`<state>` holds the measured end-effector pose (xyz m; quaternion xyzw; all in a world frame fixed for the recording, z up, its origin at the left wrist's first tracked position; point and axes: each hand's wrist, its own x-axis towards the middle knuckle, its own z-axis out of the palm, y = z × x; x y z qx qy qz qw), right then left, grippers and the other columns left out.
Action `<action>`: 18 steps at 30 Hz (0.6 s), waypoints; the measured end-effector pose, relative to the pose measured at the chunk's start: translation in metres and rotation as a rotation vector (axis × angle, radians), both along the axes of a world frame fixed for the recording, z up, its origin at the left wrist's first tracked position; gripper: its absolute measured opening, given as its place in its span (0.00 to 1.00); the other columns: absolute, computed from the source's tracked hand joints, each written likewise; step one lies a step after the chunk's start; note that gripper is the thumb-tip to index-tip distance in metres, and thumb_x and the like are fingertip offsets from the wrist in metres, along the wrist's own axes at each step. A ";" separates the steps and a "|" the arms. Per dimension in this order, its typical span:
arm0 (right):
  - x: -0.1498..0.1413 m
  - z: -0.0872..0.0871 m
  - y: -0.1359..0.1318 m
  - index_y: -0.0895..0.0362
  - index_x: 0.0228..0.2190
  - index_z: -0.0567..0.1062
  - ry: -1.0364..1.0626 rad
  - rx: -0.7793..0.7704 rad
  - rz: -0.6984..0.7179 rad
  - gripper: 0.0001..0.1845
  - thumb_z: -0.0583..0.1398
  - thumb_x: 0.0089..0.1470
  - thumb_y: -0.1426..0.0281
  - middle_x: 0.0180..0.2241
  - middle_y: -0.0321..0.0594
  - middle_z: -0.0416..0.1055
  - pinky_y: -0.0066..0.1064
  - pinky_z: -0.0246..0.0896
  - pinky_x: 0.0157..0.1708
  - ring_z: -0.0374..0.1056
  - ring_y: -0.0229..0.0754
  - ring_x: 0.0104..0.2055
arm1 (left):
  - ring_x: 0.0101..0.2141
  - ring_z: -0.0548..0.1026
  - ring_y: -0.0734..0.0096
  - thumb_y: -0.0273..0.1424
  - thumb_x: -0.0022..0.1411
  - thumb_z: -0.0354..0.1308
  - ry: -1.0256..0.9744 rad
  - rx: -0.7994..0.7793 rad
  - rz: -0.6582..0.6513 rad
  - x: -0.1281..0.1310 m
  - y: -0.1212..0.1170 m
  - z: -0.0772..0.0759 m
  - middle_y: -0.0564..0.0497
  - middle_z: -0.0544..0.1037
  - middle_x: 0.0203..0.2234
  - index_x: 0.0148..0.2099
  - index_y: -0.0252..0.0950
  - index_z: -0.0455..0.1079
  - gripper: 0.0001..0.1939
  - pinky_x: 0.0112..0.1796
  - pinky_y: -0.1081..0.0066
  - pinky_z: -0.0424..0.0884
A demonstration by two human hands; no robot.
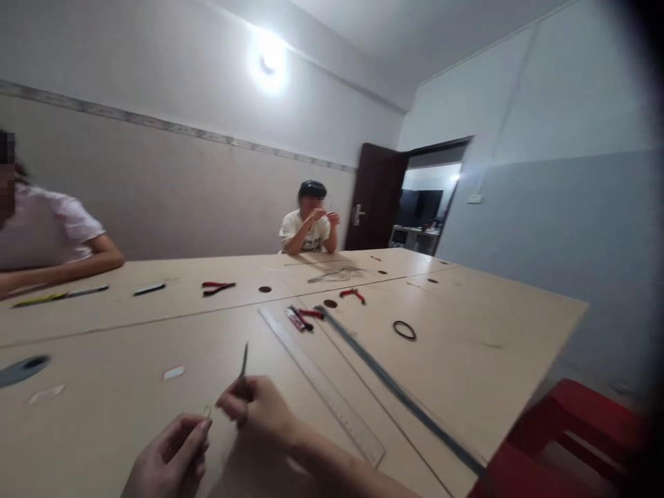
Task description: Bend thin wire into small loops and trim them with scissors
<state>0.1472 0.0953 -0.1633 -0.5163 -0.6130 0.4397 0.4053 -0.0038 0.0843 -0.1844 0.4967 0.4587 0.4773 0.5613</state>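
Observation:
My left hand (166,460) is at the bottom of the view, its fingers pinching a thin wire (207,411) with a tiny bend at the tip. Just to the right, my right hand (256,408) grips a slim pointed metal tool (243,363), perhaps tweezers, which stands up above the fingers. The two hands are close together, but the wire and tool look apart. A clear plastic ruler (321,387) lies on the pale table (124,415) beyond my right hand.
A dark metal strip (399,387) and a black wire ring (404,330) lie to the right. Red-handled pliers (353,295) and a wire tangle (339,274) lie farther off. One person (308,225) sits opposite, another (46,235) at left. A red stool (565,429) stands at right.

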 end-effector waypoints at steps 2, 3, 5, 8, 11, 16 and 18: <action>0.003 0.008 -0.008 0.60 0.26 0.70 -0.020 0.025 0.025 0.12 0.60 0.59 0.68 0.21 0.28 0.63 0.26 0.62 0.24 0.62 0.31 0.22 | 0.17 0.63 0.79 0.49 0.38 0.69 -0.016 -0.004 0.034 0.001 -0.012 0.008 0.58 0.66 0.14 0.22 0.34 0.68 0.23 0.18 0.79 0.61; 0.004 0.012 -0.010 0.60 0.26 0.70 -0.024 0.045 0.031 0.12 0.59 0.59 0.67 0.22 0.28 0.63 0.26 0.62 0.25 0.63 0.32 0.23 | 0.17 0.63 0.79 0.47 0.42 0.68 -0.026 -0.009 0.044 0.001 -0.015 0.011 0.58 0.66 0.14 0.22 0.34 0.67 0.22 0.19 0.79 0.61; 0.007 0.016 -0.013 0.60 0.26 0.70 -0.026 0.069 0.053 0.12 0.59 0.60 0.66 0.21 0.28 0.63 0.27 0.62 0.25 0.62 0.32 0.22 | 0.18 0.64 0.80 0.42 0.50 0.65 -0.045 -0.022 0.029 0.002 -0.017 0.014 0.59 0.66 0.17 0.26 0.34 0.67 0.16 0.20 0.79 0.61; 0.009 0.016 -0.014 0.60 0.28 0.71 -0.021 0.090 0.106 0.11 0.60 0.59 0.65 0.23 0.29 0.65 0.28 0.62 0.27 0.63 0.33 0.24 | 0.18 0.64 0.81 0.32 0.58 0.61 -0.058 -0.040 -0.026 0.002 -0.014 0.014 0.59 0.68 0.19 0.29 0.32 0.67 0.09 0.21 0.78 0.61; 0.010 0.012 -0.014 0.60 0.29 0.72 -0.019 0.110 0.134 0.11 0.60 0.58 0.65 0.24 0.31 0.67 0.29 0.62 0.28 0.65 0.34 0.25 | 0.19 0.65 0.81 0.29 0.62 0.58 -0.065 -0.048 -0.068 0.002 -0.013 0.014 0.58 0.70 0.22 0.31 0.32 0.67 0.07 0.21 0.77 0.63; 0.011 0.006 -0.014 0.60 0.34 0.73 -0.033 0.147 0.158 0.11 0.60 0.58 0.63 0.27 0.33 0.71 0.31 0.64 0.30 0.68 0.36 0.28 | 0.19 0.65 0.81 0.28 0.62 0.57 -0.076 -0.021 -0.095 0.001 -0.014 0.015 0.57 0.70 0.22 0.31 0.31 0.68 0.07 0.21 0.77 0.64; 0.010 0.006 -0.015 0.60 0.34 0.74 -0.051 0.158 0.175 0.12 0.60 0.58 0.62 0.27 0.34 0.72 0.31 0.65 0.30 0.69 0.37 0.29 | 0.19 0.66 0.81 0.28 0.62 0.57 -0.074 -0.004 -0.096 0.001 -0.014 0.014 0.57 0.70 0.22 0.31 0.31 0.68 0.07 0.22 0.77 0.64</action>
